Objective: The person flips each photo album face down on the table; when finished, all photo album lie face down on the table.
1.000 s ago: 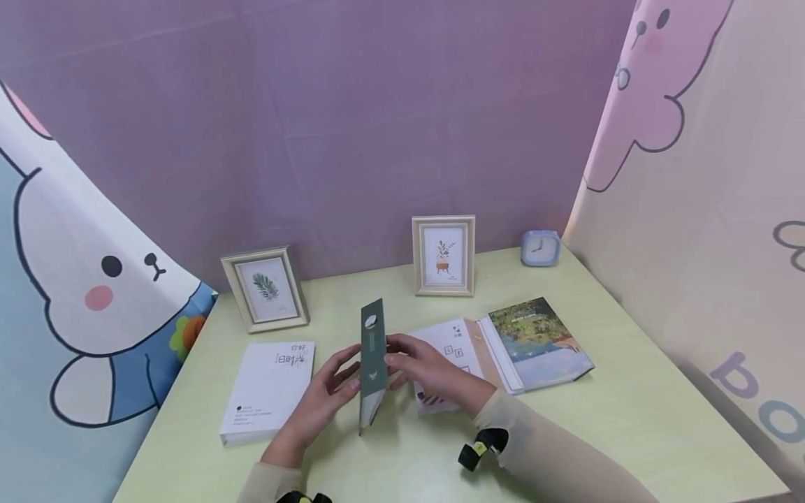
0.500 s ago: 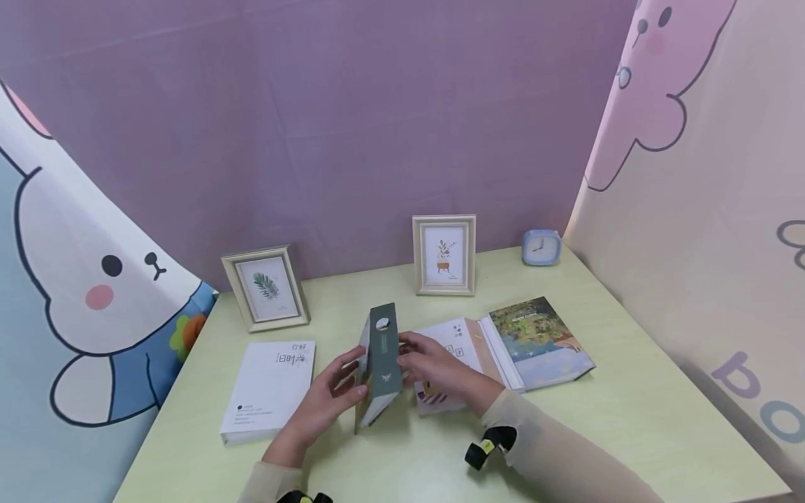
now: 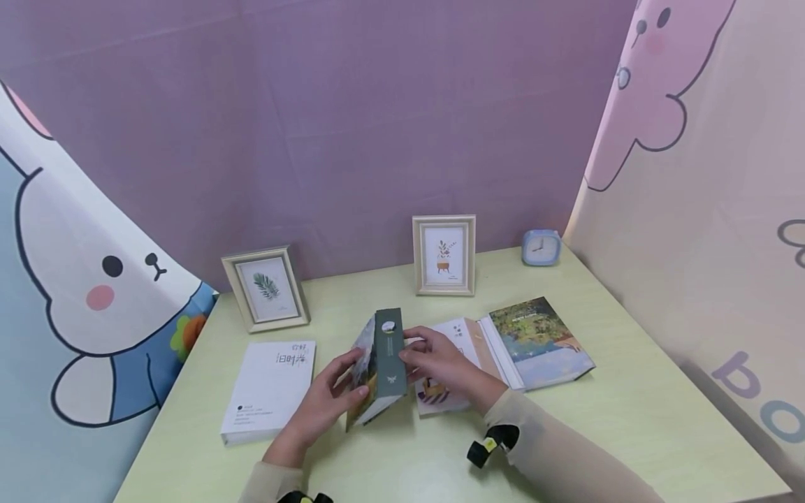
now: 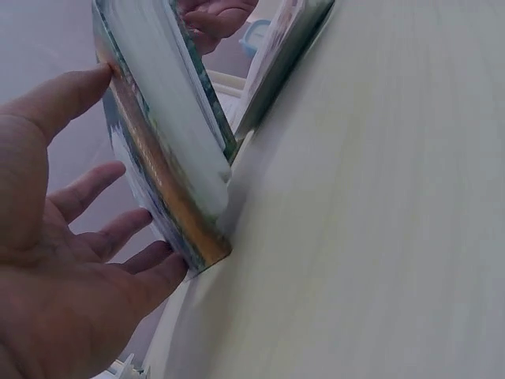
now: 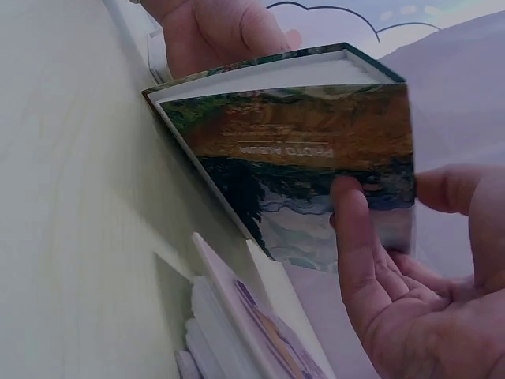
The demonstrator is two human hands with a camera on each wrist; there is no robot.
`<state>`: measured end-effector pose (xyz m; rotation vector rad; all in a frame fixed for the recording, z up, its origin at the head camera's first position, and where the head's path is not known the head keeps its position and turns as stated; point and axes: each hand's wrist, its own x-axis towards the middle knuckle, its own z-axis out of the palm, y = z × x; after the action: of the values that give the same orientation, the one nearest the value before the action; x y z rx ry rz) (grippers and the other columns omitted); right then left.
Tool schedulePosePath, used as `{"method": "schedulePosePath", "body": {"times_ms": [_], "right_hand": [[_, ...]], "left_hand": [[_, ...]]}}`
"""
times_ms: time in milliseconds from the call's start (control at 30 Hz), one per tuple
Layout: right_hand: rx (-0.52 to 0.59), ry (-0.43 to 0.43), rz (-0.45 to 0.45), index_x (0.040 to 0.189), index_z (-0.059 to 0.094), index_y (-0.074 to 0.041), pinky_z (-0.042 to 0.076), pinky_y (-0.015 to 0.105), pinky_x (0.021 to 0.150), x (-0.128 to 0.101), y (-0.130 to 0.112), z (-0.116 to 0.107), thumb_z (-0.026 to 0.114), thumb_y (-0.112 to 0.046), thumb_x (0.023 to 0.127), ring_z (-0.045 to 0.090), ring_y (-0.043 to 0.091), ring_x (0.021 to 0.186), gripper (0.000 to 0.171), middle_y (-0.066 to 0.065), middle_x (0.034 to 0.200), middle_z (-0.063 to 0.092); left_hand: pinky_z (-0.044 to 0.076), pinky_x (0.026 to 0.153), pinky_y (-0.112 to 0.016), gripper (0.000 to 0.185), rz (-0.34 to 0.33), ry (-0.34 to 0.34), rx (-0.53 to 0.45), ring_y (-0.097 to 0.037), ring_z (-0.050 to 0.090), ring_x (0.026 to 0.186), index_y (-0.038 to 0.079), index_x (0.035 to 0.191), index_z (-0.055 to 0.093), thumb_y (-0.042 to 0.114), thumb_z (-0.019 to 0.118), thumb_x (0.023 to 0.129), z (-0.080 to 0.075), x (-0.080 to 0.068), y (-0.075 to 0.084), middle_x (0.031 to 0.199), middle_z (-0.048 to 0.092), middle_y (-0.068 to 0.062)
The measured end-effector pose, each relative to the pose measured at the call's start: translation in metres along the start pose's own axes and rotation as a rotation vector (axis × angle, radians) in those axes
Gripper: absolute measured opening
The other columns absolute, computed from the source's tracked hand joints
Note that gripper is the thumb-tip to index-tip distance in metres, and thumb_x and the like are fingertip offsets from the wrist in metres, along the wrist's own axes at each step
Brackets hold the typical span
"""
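Between left hand point(image 3: 323, 405) and right hand point(image 3: 448, 365), each grip half-curled on the photo album point(image 3: 391, 358), even pressure should keep its covers point(image 5: 288, 189) together

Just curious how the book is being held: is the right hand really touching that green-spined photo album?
Touching. The right wrist view shows it: the right hand lays a finger against the cover of the photo album.

the head view looks forward and down from above the counter point(image 3: 390, 475), well back from the green-spined album point(image 3: 391, 360). both wrist views sit close and low, turned sideways, the left looking past the left fingers point(image 4: 88, 189), the right past the right fingers point(image 5: 357, 245); all three share the album.
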<state>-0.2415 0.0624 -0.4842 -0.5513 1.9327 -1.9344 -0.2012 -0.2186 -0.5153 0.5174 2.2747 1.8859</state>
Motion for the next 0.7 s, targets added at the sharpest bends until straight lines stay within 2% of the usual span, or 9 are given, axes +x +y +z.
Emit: {"method": "schedulePosePath", "body": {"times_ms": [267,500,700], "right_hand": [[-0.044,0.091,0.068,0.139,0.055,0.005,0.066,0.042,0.075,0.0033,0.0036,-0.0048,0.074,-0.013,0.099,0.074,0.027,0.088,0.048,0.016,0.109,0.071],[-0.097,0.128,0.11,0.142,0.054,0.002,0.066,0.045,0.073,0.0021,0.0037,-0.0079,0.08,-0.01,0.093,0.075,0.032,0.084,0.056,0.013,0.105,0.075],[-0.173,0.143,0.129,0.141,0.055,0.002,0.066,0.041,0.073,0.001,0.005,-0.0078,0.083,-0.01,0.09,0.075,0.03,0.083,0.059,0.01,0.103,0.076]], "left_hand": [[0.022,0.125,-0.057,0.07,-0.027,0.048,0.088,-0.041,0.023,0.155,0.016,0.155,0.047,0.02,0.081,0.094,0.0006,0.0009,-0.0025,0.166,0.034,-0.014],[0.021,0.125,-0.058,0.067,-0.012,0.036,0.168,-0.041,0.024,0.155,0.015,0.151,0.052,0.024,0.082,0.093,-0.0004,-0.0005,-0.0021,0.165,0.038,-0.011],[0.022,0.125,-0.058,0.062,-0.02,0.036,0.247,-0.039,0.027,0.155,0.017,0.146,0.06,0.033,0.084,0.091,-0.0011,-0.0009,-0.0021,0.166,0.038,-0.008]]}}
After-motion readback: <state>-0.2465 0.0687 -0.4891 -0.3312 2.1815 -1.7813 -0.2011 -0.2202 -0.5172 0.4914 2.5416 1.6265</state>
